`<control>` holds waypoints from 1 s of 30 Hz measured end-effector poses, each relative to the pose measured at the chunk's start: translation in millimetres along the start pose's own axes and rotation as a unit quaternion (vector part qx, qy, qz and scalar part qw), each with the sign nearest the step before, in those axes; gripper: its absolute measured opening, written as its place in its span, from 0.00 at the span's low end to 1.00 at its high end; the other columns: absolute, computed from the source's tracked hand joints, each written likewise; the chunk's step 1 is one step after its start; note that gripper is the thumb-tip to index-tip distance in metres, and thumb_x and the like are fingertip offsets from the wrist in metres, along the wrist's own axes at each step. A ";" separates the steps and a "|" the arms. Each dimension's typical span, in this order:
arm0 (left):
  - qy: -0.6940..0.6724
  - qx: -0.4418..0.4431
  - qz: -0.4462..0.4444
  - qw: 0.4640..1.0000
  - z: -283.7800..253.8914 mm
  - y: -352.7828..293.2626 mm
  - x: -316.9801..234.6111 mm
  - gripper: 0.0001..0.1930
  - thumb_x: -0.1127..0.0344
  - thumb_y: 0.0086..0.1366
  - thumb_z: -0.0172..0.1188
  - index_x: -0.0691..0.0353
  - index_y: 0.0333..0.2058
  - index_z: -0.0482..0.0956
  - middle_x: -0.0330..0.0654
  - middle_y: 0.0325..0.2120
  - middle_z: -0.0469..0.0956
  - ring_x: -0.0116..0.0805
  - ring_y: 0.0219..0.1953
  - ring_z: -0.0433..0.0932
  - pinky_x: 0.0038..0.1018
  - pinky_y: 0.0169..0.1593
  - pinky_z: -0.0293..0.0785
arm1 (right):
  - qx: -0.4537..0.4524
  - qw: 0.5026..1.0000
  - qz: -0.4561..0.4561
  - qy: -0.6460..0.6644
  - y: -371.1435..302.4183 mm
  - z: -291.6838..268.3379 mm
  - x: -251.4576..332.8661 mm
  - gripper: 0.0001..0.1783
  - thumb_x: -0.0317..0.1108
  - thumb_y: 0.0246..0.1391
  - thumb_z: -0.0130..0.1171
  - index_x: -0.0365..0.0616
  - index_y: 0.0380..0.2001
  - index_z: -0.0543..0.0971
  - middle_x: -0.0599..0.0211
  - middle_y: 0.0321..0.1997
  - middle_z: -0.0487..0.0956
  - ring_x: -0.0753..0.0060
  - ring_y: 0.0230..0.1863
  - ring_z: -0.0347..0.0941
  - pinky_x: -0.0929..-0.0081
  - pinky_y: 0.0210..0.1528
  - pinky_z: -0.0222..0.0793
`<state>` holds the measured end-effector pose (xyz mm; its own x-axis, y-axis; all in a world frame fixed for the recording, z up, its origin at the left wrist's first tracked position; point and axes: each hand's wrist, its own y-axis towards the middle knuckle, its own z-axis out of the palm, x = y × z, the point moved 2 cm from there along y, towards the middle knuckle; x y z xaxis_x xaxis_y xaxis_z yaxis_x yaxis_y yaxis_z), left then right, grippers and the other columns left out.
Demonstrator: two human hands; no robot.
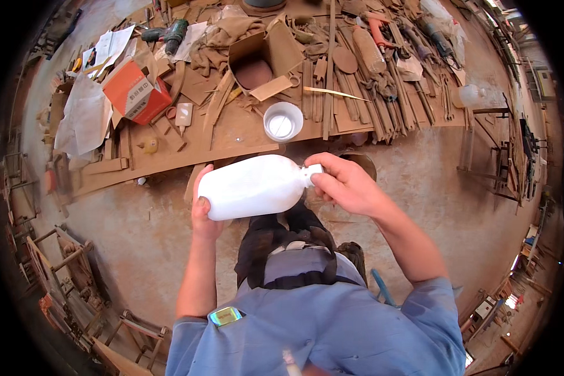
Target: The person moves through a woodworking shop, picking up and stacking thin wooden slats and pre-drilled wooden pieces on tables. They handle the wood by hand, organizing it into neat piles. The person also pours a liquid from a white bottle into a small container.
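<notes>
A large white plastic bottle (250, 187) lies on its side in the air before my body, its neck toward the right. My left hand (205, 207) supports its base end, the thumb on the near side and the other fingers mostly hidden behind it. At the other end my right hand (344, 183) pinches the white cap (313, 174) between thumb and fingers. Whether the cap is loose or tight on the neck I cannot tell. Just beyond the bottle, a round white cup (283, 122) stands at the front edge of the workbench (232, 149).
On the bench are an orange-red box (136, 92), a drill (174, 36), an open cardboard box (266, 57), a clear plastic bottle (368, 50) and many wood strips (351, 94). Wooden frames (62, 257) stand at the left. A clear jug (473, 96) sits beyond the bench's right end.
</notes>
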<state>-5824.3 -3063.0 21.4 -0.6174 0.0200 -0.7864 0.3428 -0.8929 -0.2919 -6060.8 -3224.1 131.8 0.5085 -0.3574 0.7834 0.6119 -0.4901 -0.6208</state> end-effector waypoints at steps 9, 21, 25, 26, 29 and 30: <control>-0.003 -0.011 0.007 1.000 5.8 5.8 1.1 0.48 0.40 0.48 0.64 0.62 0.62 0.58 0.46 0.56 0.67 0.44 0.60 0.66 0.41 0.63 0.62 | -0.029 0.958 -0.263 -0.111 1.3 -13.6 -14.1 0.16 0.31 0.56 0.56 0.40 0.48 0.73 0.66 0.36 0.74 0.73 0.34 0.71 0.74 0.36 0.69; -0.054 -0.044 -0.001 0.998 -21.9 7.7 5.6 0.43 0.43 0.52 0.60 0.63 0.61 0.62 0.49 0.56 0.68 0.46 0.59 0.67 0.43 0.62 0.63 | -0.073 0.965 -0.252 -0.018 -5.7 -28.1 -12.7 0.16 0.27 0.58 0.54 0.44 0.50 0.71 0.68 0.42 0.74 0.79 0.38 0.71 0.82 0.39 0.69; -0.056 -0.048 -0.014 0.997 -26.5 3.4 1.5 0.46 0.38 0.54 0.57 0.65 0.63 0.58 0.51 0.60 0.64 0.48 0.62 0.64 0.45 0.64 0.60 | 0.013 0.934 -0.136 0.329 -7.8 -27.9 -19.2 0.13 0.26 0.58 0.54 0.42 0.46 0.70 0.66 0.42 0.74 0.75 0.35 0.74 0.81 0.29 0.71; -0.067 -0.046 -0.018 0.997 -25.5 2.7 -0.4 0.46 0.38 0.55 0.57 0.65 0.63 0.58 0.51 0.60 0.64 0.48 0.62 0.64 0.45 0.64 0.60 | 0.041 0.904 -0.120 0.408 -8.0 -22.7 -21.1 0.12 0.25 0.58 0.54 0.41 0.45 0.70 0.65 0.42 0.74 0.76 0.34 0.74 0.80 0.26 0.72; -0.076 -0.030 -0.024 0.996 -24.8 1.8 -3.5 0.46 0.38 0.56 0.56 0.65 0.63 0.57 0.51 0.61 0.63 0.49 0.63 0.63 0.46 0.64 0.60 | 0.021 0.920 -0.025 0.391 -2.1 -5.6 -30.1 0.07 0.29 0.56 0.58 0.38 0.35 0.73 0.68 0.31 0.76 0.74 0.33 0.75 0.78 0.22 0.71; -0.075 -0.023 -0.026 0.997 -24.9 1.4 -4.2 0.46 0.38 0.56 0.56 0.65 0.64 0.56 0.51 0.61 0.63 0.49 0.63 0.63 0.46 0.64 0.60 | 0.010 0.929 0.008 0.369 1.2 0.2 -31.5 0.07 0.30 0.56 0.59 0.38 0.32 0.73 0.69 0.29 0.76 0.74 0.33 0.75 0.79 0.22 0.71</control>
<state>-5803.7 -3053.1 10.7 -0.7326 -0.0054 -0.6807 0.3377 -0.8711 -0.3565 -6075.9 -3213.3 106.4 -0.0325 -0.8161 0.5770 0.6231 -0.4680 -0.6267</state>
